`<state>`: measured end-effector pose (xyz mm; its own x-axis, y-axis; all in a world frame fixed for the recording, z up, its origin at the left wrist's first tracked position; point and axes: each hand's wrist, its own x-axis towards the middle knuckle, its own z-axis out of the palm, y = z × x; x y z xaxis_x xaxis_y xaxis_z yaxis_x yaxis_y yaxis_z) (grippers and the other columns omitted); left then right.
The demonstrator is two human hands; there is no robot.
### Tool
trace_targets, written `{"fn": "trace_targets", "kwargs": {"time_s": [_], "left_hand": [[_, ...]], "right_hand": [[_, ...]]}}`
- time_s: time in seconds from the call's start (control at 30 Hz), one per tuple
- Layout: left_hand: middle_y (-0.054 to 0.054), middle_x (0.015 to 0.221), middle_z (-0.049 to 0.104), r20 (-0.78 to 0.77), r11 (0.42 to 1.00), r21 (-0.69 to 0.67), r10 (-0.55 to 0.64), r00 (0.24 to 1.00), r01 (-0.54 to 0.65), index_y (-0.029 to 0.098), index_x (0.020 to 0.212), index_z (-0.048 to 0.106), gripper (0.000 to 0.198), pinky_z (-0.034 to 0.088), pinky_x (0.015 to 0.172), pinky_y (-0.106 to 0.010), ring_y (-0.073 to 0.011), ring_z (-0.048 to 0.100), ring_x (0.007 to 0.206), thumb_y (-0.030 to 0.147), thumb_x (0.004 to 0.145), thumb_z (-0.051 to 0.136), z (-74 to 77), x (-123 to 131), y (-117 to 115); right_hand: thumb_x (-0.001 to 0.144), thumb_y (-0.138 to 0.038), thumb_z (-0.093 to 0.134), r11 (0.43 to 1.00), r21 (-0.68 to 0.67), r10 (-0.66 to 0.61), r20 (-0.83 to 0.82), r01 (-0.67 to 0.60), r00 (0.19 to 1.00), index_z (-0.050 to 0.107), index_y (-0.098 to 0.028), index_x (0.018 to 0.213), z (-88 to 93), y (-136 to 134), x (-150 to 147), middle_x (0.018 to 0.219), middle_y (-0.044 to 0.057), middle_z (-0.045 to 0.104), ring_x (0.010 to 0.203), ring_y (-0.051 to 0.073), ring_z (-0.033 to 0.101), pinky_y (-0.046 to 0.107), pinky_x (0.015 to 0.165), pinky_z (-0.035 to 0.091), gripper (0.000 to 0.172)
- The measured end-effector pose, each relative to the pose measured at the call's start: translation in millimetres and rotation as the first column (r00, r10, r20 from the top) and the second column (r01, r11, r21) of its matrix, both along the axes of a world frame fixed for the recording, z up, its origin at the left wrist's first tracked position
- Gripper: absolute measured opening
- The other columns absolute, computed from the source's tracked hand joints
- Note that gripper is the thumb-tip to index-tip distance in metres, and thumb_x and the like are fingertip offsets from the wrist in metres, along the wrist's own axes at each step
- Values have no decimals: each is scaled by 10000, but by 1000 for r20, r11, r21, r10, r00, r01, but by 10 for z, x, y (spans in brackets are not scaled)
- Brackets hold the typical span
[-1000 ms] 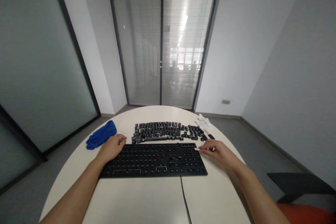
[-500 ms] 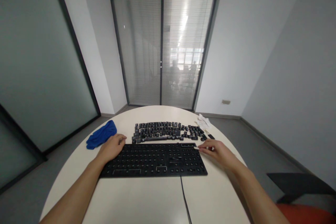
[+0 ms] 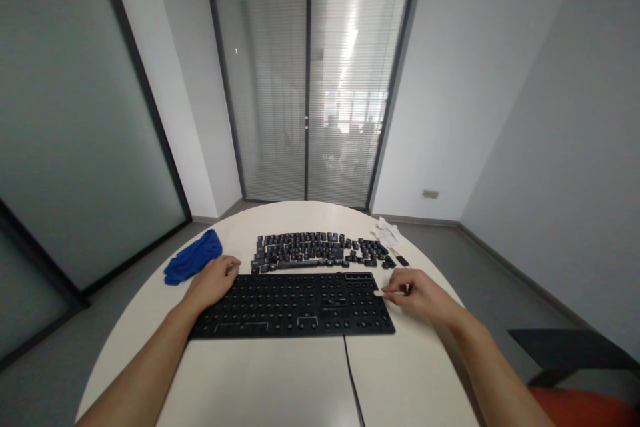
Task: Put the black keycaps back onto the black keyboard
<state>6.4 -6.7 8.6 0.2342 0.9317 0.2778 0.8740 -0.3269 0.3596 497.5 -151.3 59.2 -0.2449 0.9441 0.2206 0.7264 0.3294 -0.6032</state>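
Round, cream-white desk [image 3: 260, 380], smooth-topped, with a curved far rim. Carries across its middle a flat black keyboard base [image 3: 293, 307] stripped of its caps, lying square to the near edge, with a thin black cable [image 3: 353, 380] trailing from the base's near side toward the desk's near rim. Holds, just beyond the base and apart from it, rows of loose black keycaps [image 3: 320, 252]; at far left a crumpled blue cloth [image 3: 193, 257]; at far right some crumpled white paper [image 3: 387, 232] and, just nearer, a small flat black piece [image 3: 403, 260].
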Motion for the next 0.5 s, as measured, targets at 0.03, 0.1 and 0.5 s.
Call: {"fn": "trace_targets", "kwargs": {"time_s": [0.03,0.1,0.5], "left_hand": [[-76,1181,677,-2,1000,-1,-1,1000,1,204,1060,697,387,411,1054,-394,-283,598,1126,405,890,412,-1,-2,0],[-74,1184,675,-6,1000,-4,-4,1000,4,202,1061,695,391,407,1058,-397,-282,597,1124,401,894,403,-2,-7,1],[-82,1183,684,-20,1000,-11,3,1000,-3,195,1090,687,404,417,1049,-374,-275,608,1129,412,891,411,-19,-38,36]], "right_hand": [[800,-388,672,1000,-6,-2,-1,2,1000,751,-177,723,-10,2,10,779,74,721,713,185,623,284,641,449,238],[787,-371,677,1000,-22,-9,6,9,1000,746,-173,707,-24,3,19,764,70,719,696,179,619,278,630,443,225],[821,-371,668,1000,-25,-1,6,1,1000,752,-175,719,-40,2,-2,753,63,709,693,176,615,282,642,439,236]]}}
